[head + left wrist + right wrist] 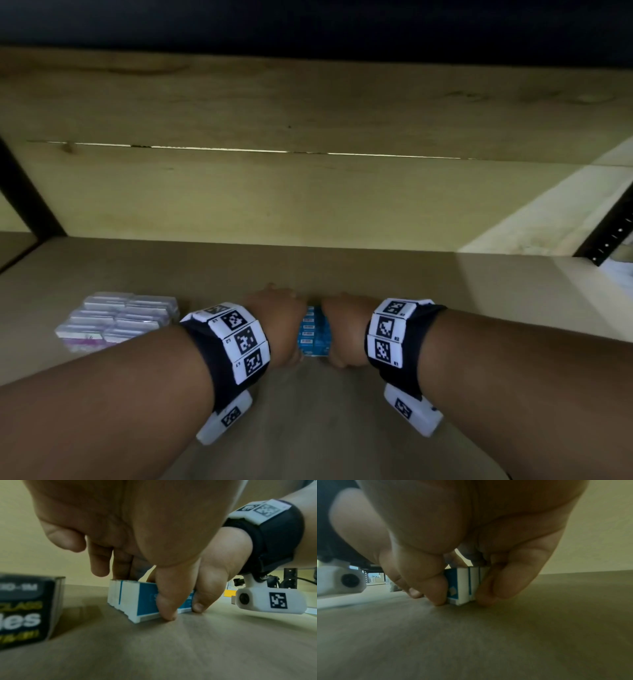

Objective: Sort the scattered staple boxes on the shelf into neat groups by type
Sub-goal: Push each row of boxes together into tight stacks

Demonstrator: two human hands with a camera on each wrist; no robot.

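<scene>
A row of several small blue-and-white staple boxes (313,334) stands packed together on the wooden shelf (445,294). My left hand (275,320) grips the row from the left and my right hand (346,327) from the right. In the left wrist view the left thumb (165,605) presses the near blue face of the blue boxes (135,601) while the fingers reach over the far end. The right wrist view has the right thumb (436,588) and fingers (494,588) pinching the blue boxes (463,586) end to end. A group of white-and-purple boxes (116,320) lies to the left.
A black staple box with yellow and white lettering (25,609) stands left of the row, seen only in the left wrist view. The shelf's back panel (308,198) rises just behind the hands. Dark metal uprights (609,229) frame the sides.
</scene>
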